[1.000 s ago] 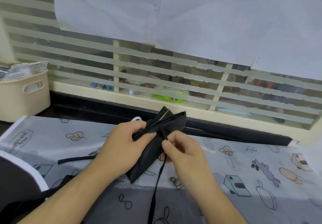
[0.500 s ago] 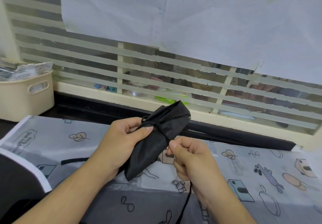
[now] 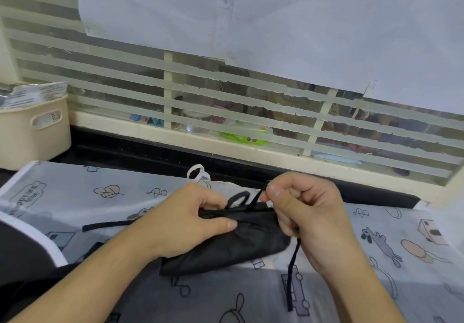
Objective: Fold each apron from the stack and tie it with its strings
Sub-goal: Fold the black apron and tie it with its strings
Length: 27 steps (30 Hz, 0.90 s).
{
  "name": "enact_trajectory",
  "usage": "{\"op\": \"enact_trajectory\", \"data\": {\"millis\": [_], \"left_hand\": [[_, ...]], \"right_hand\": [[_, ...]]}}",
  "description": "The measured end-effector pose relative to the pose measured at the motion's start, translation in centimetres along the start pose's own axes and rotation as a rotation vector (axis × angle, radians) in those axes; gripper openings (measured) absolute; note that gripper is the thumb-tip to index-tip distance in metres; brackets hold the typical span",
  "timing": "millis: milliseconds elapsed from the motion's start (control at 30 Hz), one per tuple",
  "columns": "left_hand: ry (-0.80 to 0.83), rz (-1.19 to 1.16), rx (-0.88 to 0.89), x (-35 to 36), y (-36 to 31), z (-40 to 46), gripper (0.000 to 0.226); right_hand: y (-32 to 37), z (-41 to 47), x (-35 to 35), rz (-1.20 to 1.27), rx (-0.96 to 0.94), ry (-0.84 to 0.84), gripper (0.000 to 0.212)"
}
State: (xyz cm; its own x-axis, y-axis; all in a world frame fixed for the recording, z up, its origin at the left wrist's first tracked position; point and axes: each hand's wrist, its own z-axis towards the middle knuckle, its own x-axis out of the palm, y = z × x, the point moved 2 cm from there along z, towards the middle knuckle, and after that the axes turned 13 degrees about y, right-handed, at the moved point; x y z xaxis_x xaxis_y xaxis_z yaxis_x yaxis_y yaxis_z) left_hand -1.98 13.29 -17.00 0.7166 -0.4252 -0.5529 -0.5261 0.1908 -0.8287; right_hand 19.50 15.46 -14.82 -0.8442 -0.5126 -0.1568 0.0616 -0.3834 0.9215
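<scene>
Left hand (image 3: 185,219) grips the folded black apron (image 3: 226,250); right hand (image 3: 308,217) pinches its string (image 3: 292,272), fingers curled. The string's wrap under both hands is hidden.

left hand (image 3: 185,218) curled, thumb pressing down; right hand (image 3: 307,212) fisted, fingers (image 3: 272,193) pinching.

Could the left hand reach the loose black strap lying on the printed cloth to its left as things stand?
Probably yes: the strap lies bare beside the left hand, but that hand grips the folded apron and would have to let go.
</scene>
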Motion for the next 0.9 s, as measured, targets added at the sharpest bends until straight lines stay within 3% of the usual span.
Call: {"op": "enact_trajectory", "data": {"millis": [100, 233, 300, 433, 500, 567, 633, 800, 900], "left_hand": [[0.24, -0.135, 0.054, 0.3, -0.3, -0.4, 0.011], [0.305, -0.293, 0.18, 0.3, -0.3, -0.6, 0.015], [0.262, -0.405, 0.241, -0.1, 0.0, -0.7, 0.01], [0.067, -0.596, 0.322, -0.8, 0.6, -0.4, 0.023], [-0.023, -0.647, 0.354, -0.9, 0.5, -0.4, 0.03], [-0.09, -0.678, 0.362, -1.0, 0.1, -0.4, 0.038], [-0.147, -0.685, 0.34, -1.0, 0.1, -0.4, 0.053], [-0.185, -0.652, 0.332, -1.0, -0.4, -0.6, 0.072], [-0.231, -0.639, 0.339, -0.9, -0.8, -0.7, 0.074]], "right_hand": [[0.2, 0.0, -0.8, -0.126, 0.006, -0.107, 0.02], [-1.0, -0.1, -1.2, -0.059, 0.113, -0.113, 0.029], [-1.5, 0.1, -0.8, -0.026, 0.189, -0.064, 0.034], [-1.3, 0.6, 0.3, -0.022, 0.263, -0.083, 0.065], [-1.3, 0.7, 1.0, -0.039, 0.281, -0.097, 0.064], [-1.6, 0.7, 1.1, -0.102, 0.24, -0.09, 0.045], [-1.3, 0.5, 1.3, -0.129, 0.196, -0.106, 0.039], [-1.0, 0.2, 1.0, -0.162, 0.198, -0.089, 0.071], [-1.4, 0.2, 1.4, -0.204, 0.297, 0.055, 0.061]]}}
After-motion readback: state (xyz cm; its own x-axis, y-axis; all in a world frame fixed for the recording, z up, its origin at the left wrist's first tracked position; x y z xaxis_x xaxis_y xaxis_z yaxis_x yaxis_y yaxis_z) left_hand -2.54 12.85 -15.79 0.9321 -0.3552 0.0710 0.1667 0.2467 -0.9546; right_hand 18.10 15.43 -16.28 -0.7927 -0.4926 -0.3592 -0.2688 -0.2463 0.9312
